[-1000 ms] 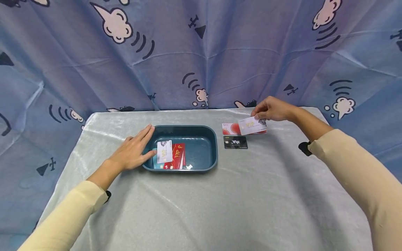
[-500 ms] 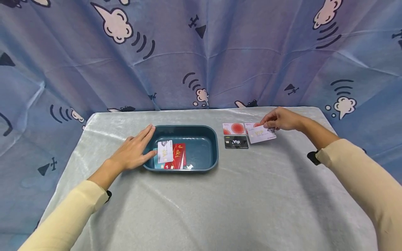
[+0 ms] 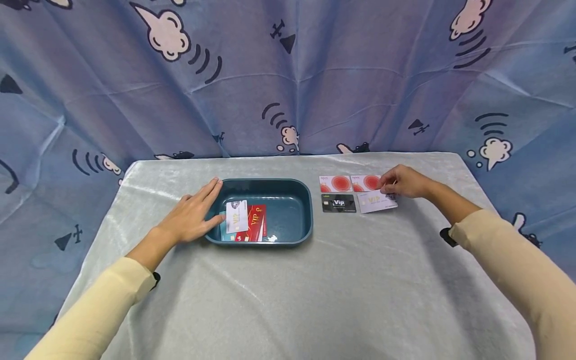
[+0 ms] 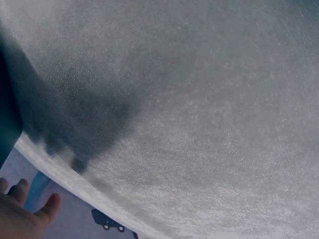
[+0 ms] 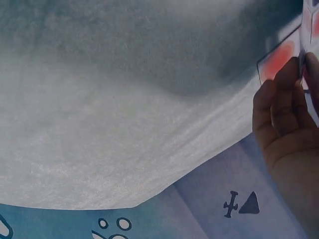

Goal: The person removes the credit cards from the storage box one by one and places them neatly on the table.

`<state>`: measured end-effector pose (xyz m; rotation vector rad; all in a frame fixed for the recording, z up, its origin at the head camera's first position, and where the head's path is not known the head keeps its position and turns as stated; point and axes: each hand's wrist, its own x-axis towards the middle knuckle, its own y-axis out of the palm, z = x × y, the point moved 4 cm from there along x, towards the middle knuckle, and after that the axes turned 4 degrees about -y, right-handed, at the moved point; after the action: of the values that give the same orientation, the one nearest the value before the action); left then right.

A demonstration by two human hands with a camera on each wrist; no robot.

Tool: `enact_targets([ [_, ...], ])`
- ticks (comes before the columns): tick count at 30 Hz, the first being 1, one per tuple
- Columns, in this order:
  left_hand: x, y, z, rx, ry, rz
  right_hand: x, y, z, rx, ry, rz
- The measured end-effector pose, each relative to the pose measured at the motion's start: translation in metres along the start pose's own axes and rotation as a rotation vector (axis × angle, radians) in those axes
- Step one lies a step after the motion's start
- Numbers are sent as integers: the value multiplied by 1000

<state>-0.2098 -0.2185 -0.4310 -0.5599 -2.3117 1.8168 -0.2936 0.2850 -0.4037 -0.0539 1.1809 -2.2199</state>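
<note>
My right hand pinches a white VIP card by its upper right part, close over the table and tilted slightly. Just left of that card lies a black Vip card. Behind them two red-and-white cards lie side by side; the right one is partly covered by my fingers. My left hand rests with straight fingers on the left rim of a dark teal tray. Inside the tray a second white VIP card overlaps red cards and a light blue one.
A pale grey velvety cloth covers the table. Behind its far edge hangs a blue-purple curtain printed with clouds and planes. In the right wrist view, the right hand is near a red-and-white card.
My right hand has carried the white VIP card rightward and toward me, from over the red-and-white cards to beside the black card. The left hand and tray stay put.
</note>
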Motion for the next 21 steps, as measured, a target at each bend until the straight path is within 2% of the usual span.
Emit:
enact_targets([
  [3,0,-1,0,0,-7,9,1,2,0,-76,-6,-35],
  [6,1,-1,0,1,-7,11,2,4,-1,-117,47,-54],
  [10,1,-1,-1,-2,-10,15,4,5,-4,-137,116,-68],
  [16,0,-1,0,-1,-18,21,4,7,-6,-160,133,-99],
  [21,1,0,0,9,-9,14,4,10,-8,-191,170,-76],
])
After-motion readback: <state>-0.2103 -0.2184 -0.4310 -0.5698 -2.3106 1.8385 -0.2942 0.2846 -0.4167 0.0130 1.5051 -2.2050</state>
